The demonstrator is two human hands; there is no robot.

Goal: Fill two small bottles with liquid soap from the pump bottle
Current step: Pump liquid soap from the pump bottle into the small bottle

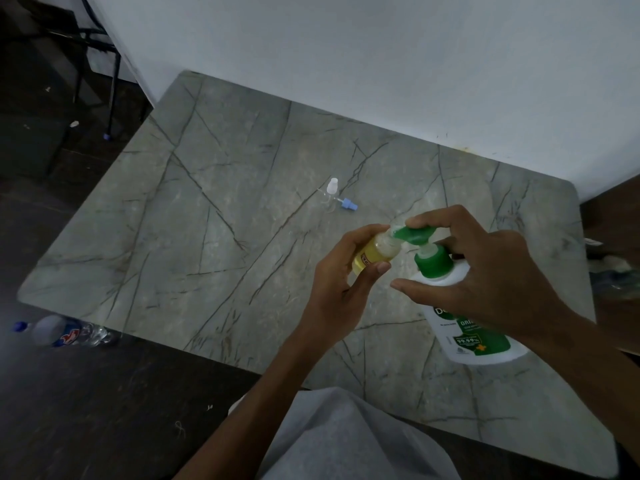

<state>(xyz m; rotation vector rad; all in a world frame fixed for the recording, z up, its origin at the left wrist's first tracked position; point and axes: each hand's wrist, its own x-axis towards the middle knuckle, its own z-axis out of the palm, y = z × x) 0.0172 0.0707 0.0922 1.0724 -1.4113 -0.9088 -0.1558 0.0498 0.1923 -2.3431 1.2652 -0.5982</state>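
Far left, on the floor: plastic water bottle [65, 332], lying down. Mid-table [207, 237]: small clear bottle [330, 197], upright; blue spray cap [347, 204] just beside. Left hand [343, 285]: wrapped round a tilted small bottle of yellow liquid [374, 254], mouth at the spout. Right hand [485, 271]: fingers bent over the green pump head [415, 233] of the white pump bottle [464, 323], standing on the table.

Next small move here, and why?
Probably one more press of the pump head by the right hand: the left hand holds the small bottle with its mouth at the nozzle, and yellow soap seems to reach its shoulder, not the neck.
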